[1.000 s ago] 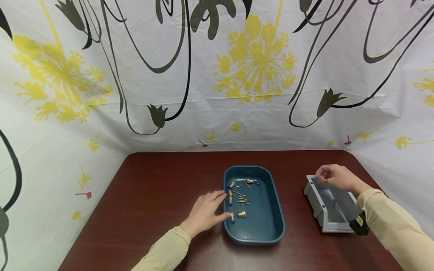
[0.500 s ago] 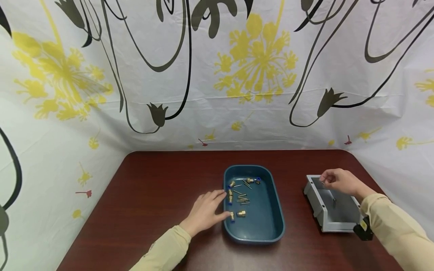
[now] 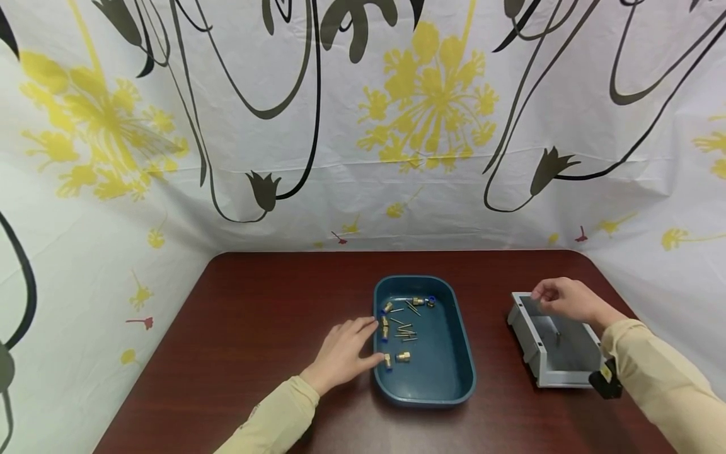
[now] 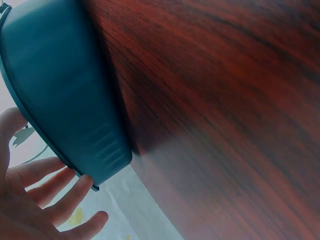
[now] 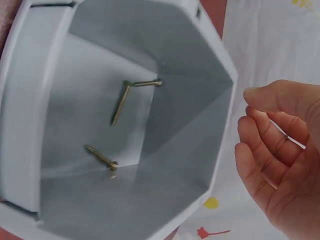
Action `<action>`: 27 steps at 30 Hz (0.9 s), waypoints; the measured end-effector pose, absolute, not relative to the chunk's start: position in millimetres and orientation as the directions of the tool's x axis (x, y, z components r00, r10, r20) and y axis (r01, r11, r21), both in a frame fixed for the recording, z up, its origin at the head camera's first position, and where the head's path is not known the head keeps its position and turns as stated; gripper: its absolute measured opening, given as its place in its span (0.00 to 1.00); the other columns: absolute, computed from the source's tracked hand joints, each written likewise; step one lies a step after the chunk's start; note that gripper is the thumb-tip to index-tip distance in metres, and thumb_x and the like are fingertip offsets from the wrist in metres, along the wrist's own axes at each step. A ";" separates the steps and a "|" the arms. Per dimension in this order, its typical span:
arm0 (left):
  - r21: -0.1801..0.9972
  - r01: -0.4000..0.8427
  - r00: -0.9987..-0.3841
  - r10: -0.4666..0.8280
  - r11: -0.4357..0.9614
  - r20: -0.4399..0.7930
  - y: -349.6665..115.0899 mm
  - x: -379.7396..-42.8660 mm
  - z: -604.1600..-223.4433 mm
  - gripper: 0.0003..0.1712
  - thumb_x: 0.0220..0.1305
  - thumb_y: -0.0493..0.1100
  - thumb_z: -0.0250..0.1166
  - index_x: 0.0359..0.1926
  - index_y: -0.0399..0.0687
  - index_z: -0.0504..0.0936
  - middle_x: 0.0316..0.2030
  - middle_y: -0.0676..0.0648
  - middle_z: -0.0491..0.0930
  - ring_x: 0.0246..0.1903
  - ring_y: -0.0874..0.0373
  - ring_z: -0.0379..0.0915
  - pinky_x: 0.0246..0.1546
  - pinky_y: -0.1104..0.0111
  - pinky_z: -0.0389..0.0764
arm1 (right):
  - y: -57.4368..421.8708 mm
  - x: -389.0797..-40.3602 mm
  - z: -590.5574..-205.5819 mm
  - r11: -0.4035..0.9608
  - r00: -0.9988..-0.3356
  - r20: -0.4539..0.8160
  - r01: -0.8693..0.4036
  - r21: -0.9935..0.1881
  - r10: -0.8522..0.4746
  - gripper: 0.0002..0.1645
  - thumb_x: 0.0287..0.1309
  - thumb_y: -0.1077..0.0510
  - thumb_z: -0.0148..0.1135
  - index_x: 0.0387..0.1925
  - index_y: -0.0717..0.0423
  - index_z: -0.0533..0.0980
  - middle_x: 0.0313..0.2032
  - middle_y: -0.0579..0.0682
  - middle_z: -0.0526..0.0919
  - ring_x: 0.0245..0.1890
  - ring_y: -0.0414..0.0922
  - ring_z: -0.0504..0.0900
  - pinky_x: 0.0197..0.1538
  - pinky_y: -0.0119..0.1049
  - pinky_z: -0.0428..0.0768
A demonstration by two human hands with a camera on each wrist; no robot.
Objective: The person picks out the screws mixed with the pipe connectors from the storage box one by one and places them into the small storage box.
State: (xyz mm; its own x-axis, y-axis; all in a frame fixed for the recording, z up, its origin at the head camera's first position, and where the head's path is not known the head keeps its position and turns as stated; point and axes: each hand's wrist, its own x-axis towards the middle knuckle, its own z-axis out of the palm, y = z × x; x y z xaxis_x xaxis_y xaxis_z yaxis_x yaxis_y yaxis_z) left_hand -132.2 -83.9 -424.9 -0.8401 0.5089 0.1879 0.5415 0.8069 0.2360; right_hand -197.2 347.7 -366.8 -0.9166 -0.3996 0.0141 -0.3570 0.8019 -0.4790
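Blue tray (image 3: 442, 378): on the tabletop (image 3: 272, 309) between the two hands, its long sides running away from the person.
Left hand (image 3: 343, 353): at the tray's left rim, fingers spread and fairly straight; its grip is relaxed, with fingertips touching the rim.
Brass fittings (image 3: 403, 357): in the tray, some with blue collars; most lie along its left wall, others near the far end.
Loose screws (image 3: 409, 339): in the tray, thin, bunched toward the left of its middle, with a few farther back.
Grey box (image 3: 564, 380): on the tabletop, well apart from the tray, toward the right side.
Right hand (image 3: 571, 301): above the box's far end, thumb and fingers bent, tips close together — whether its grip pinches something small, I cannot tell.
Screws in the box (image 5: 102, 159): one lies on its own; deeper in, two lengths meet at an angle, perhaps one of them a reflection.
Sleeves (image 3: 663, 378): pale yellow, on both arms.
Cloth (image 3: 340, 145): white, printed with yellow and grey flowers, behind the tabletop.
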 end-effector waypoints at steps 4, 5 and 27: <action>0.238 0.540 -0.841 0.509 0.807 0.182 -83.9 -133.1 -425.6 0.36 0.53 0.62 0.58 0.58 0.45 0.69 0.55 0.47 0.67 0.52 0.53 0.64 0.49 0.55 0.65 | 339.2 -199.4 -361.2 0.800 -0.909 0.032 -0.382 -0.462 -0.416 0.06 0.46 0.69 0.58 0.30 0.59 0.75 0.22 0.43 0.72 0.21 0.36 0.68 0.23 0.32 0.67; 0.239 0.539 -0.842 0.508 0.808 0.181 -84.0 -133.2 -425.8 0.36 0.53 0.62 0.58 0.58 0.45 0.69 0.56 0.48 0.67 0.52 0.53 0.64 0.49 0.55 0.65 | 336.0 -199.7 -359.3 0.802 -0.909 0.030 -0.382 -0.460 -0.416 0.06 0.46 0.68 0.58 0.30 0.59 0.75 0.22 0.44 0.72 0.21 0.36 0.68 0.23 0.32 0.68; 0.245 0.542 -0.840 0.507 0.804 0.194 -84.7 -133.5 -426.6 0.36 0.53 0.62 0.58 0.57 0.45 0.70 0.55 0.47 0.67 0.52 0.52 0.64 0.49 0.55 0.65 | 240.7 -222.6 -335.6 0.706 -0.829 0.024 -0.492 -0.509 -0.559 0.05 0.49 0.65 0.60 0.29 0.55 0.74 0.23 0.43 0.75 0.23 0.41 0.73 0.27 0.35 0.72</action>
State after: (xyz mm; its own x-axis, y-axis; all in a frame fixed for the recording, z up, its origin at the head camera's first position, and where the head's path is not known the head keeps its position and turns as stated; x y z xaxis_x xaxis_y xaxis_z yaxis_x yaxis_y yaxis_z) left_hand -133.5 -84.7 -426.6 -0.8400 0.5068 0.1937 0.5416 0.8042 0.2449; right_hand -222.6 240.7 -335.6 -0.8286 -0.5593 0.0243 -0.4917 0.7064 -0.5091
